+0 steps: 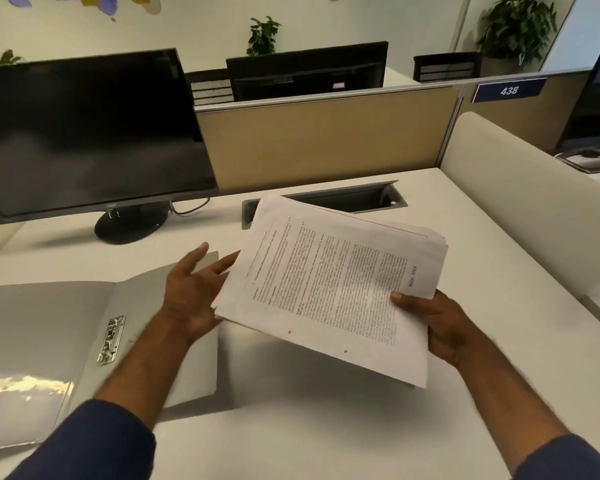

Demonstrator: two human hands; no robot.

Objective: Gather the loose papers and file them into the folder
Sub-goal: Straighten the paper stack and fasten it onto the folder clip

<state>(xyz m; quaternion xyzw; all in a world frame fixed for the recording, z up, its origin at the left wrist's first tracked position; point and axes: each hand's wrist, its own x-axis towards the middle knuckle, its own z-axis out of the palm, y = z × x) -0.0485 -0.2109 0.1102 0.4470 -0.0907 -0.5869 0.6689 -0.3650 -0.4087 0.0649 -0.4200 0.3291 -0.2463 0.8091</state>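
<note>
Right hand (440,327): thumb on top of the paper stack (333,289), fingers curled under its near right corner, carrying it. Left hand (191,292): fingers spread and relaxed, palm toward the stack's left edge; whether the fingertips touch the sheets or slip beneath them I cannot tell.

Stack is gathered into one bundle, printed side up, tilted, lifted off the desk (326,427) with its shadow below. Edges at the far right corner are fanned, not squared. Two punched holes show along the near edge.

Folder (42,341), taken as landmark: lies open and flat on the desk, grey, metal clip (111,340) along its spine fold. Stack hangs just right of the folder, slightly beyond its right flap. Left hand is above that flap. Monitor (84,133) stands behind the folder; cable slot (361,199) in the desk lies behind and to the right of it.

Judgement: gathering looks done, no stray sheets in sight. Left to do: square the edges, bring the holes to the clip, fasten, close the folder.
</note>
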